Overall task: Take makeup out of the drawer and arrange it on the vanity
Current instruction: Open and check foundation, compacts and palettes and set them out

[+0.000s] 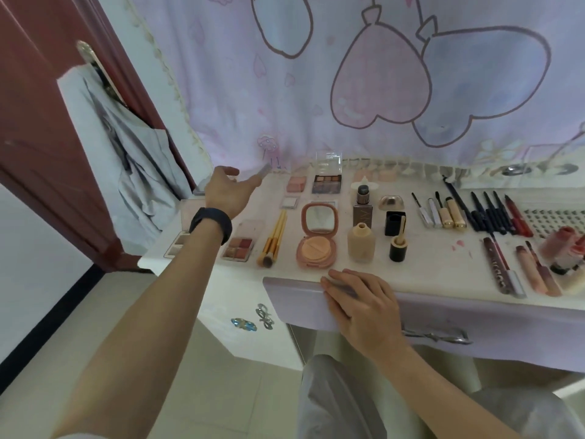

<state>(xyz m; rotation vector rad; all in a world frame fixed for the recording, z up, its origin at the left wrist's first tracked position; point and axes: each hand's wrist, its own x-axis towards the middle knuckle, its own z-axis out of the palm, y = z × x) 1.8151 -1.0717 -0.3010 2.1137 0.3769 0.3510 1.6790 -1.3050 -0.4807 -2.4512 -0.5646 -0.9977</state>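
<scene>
The white vanity top (443, 264) is covered with rows of makeup. There are eyeshadow palettes (327, 182), an open pink powder compact (317, 237), gold-handled brushes (274, 239), foundation bottles (361, 242), mascaras and pencils (474, 213), and lip glosses (531, 274). My left hand (228, 190) reaches to the back left corner with its fingers stretched out. The fingertips touch a thin grey blurred item (265, 170) by the curtain. My right hand (361, 307) lies flat on the top edge of the lilac drawer front (297, 307), whose inside is hidden.
A pink and lilac balloon-print curtain (348, 90) hangs right behind the vanity. A red-brown door (38, 122) with grey clothing (136, 172) hanging on it stands to the left. Two hair clips (253, 318) are on the vanity's left side panel. My knee (335, 397) is below the drawer.
</scene>
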